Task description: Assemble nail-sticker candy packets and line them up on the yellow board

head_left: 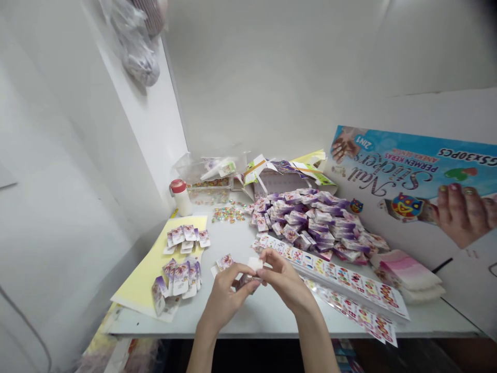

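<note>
My left hand [229, 290] pinches a small printed card box [255, 263] from the left, above the front of the table. Its white flap stands up, and the fingers of my right hand [285, 280] press on it from the right. My fingers cover most of the box. Just behind my left hand lies another small purple and white box [224, 262]. Further left, several such boxes stand and lie in two groups, a back group [187, 235] and a front group [181, 280], by a yellow sheet [143, 274].
A large heap of purple boxes [306, 217] fills the back right. Nail sticker strips [341, 274] lie before it, with pink-white packets [407, 274] to the right. Small colourful candies [229, 214] and a red-capped bottle [180, 198] are behind. A big printed carton [411, 181] leans at right.
</note>
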Available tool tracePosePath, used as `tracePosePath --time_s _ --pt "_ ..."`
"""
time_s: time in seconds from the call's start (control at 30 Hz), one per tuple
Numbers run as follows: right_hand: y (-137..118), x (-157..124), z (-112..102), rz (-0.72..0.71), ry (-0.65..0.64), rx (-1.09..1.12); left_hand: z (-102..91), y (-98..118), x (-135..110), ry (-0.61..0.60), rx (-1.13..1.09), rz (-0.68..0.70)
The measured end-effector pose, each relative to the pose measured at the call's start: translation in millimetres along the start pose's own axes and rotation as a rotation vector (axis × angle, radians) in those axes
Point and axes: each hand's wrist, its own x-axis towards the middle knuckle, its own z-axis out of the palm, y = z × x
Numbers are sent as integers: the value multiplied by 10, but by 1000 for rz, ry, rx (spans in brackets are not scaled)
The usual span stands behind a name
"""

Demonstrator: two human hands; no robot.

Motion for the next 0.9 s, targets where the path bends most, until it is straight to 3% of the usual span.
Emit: tracePosePath --time_s 0.1,0.37,0.7,0.9 --pt "45 31 -1 19 7 109 22 9 -4 -8 -22 -12" --pt "20 35 -5 -157 -53 -142 -6 -19 53 42 -77 -52" --pt "66 61 -11 51 50 -60 -50 -83 48 -47 -198 -138" --pt "79 65 -30 20 32 -67 -10 -55 54 -53 -235 -194"
